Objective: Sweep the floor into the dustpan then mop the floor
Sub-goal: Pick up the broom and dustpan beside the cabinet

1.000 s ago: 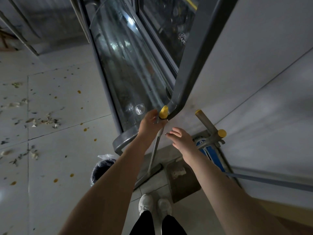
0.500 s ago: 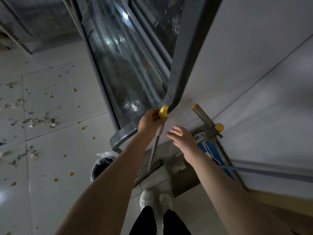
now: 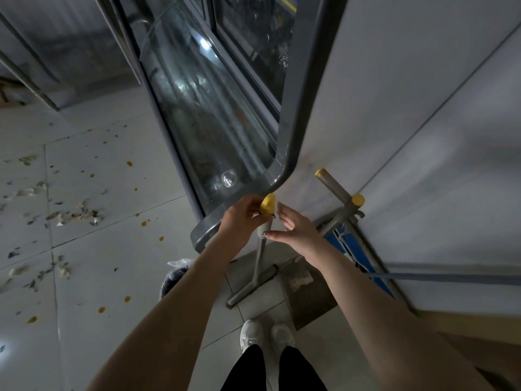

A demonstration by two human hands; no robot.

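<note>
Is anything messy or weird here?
Yes. The floor on the left is messy. Pale scraps lie scattered across the tiles, and small orange spots are dotted among them.

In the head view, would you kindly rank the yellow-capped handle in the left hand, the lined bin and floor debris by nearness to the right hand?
1. Yellow-capped handle, left of the right hand.
2. Lined bin, lower left.
3. Floor debris, far left.

Left hand (image 3: pixel 242 219) gripping, right hand (image 3: pixel 299 233) fingers extended
</note>
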